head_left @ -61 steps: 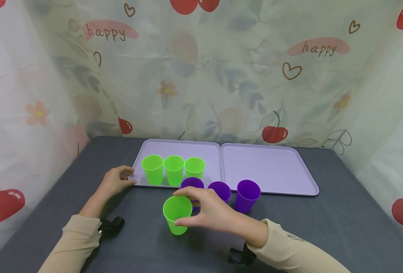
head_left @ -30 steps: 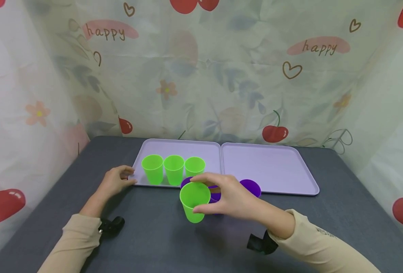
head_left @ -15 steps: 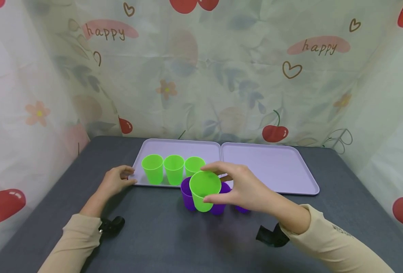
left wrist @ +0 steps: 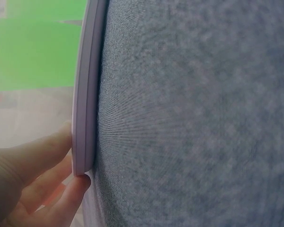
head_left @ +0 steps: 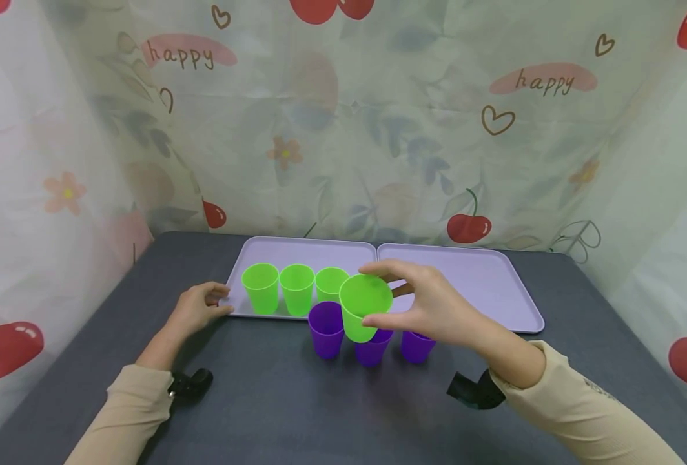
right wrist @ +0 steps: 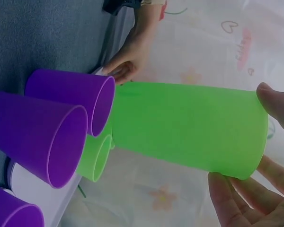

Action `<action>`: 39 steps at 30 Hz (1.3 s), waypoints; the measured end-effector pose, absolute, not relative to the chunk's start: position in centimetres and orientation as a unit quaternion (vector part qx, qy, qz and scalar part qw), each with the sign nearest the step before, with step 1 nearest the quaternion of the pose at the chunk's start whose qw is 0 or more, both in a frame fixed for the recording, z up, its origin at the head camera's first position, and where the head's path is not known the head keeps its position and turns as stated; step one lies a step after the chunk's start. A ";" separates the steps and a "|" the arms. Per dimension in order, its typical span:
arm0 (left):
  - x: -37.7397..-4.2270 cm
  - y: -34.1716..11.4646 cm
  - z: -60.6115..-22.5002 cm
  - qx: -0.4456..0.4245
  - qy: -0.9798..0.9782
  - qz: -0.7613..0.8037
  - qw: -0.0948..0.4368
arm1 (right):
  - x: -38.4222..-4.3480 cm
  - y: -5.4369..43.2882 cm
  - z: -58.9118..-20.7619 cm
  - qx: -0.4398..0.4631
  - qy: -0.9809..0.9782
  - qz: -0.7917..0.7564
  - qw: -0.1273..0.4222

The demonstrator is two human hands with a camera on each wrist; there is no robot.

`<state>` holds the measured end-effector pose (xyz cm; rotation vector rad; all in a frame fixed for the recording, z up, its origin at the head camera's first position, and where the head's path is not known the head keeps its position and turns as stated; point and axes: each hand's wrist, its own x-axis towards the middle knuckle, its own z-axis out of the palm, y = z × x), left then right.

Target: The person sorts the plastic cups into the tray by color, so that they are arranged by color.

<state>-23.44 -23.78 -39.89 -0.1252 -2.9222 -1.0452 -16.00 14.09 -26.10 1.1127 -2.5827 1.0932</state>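
Note:
My right hand [head_left: 433, 307] grips a green cup [head_left: 355, 316] by its rim, thumb on the near side and fingers on the far side. That cup is upright in the air, in front of the gap between the trays. Below and around it on the table stand three purple cups [head_left: 325, 334], the middle and right ones partly hidden. My left hand [head_left: 195, 311] holds the front left corner of the left lilac tray [head_left: 314, 250], its thumb and fingertips against the rim [left wrist: 83, 137]. On this tray, three green cups [head_left: 261, 290] stand upright in a row.
A second lilac tray [head_left: 454, 274] adjoins the left one, with nothing seen on it. Dark grey cloth [head_left: 262, 413] covers the table. Behind and at the sides hangs a printed curtain [head_left: 349, 161].
My right hand has carried the green cup up, away and to the right, from the table's near middle to above the purple cups. The left hand stays at the tray corner.

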 end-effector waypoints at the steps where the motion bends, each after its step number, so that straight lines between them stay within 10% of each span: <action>1: -23.5 -23.8 -39.9 -0.041 -0.941 -0.335 0.020 | -16.0 14.2 -26.1 0.367 -0.855 0.362 0.062; 39: -23.4 -23.8 -39.8 -0.048 -0.940 -0.338 0.025 | -20.1 17.3 -26.2 0.337 -0.873 0.350 0.038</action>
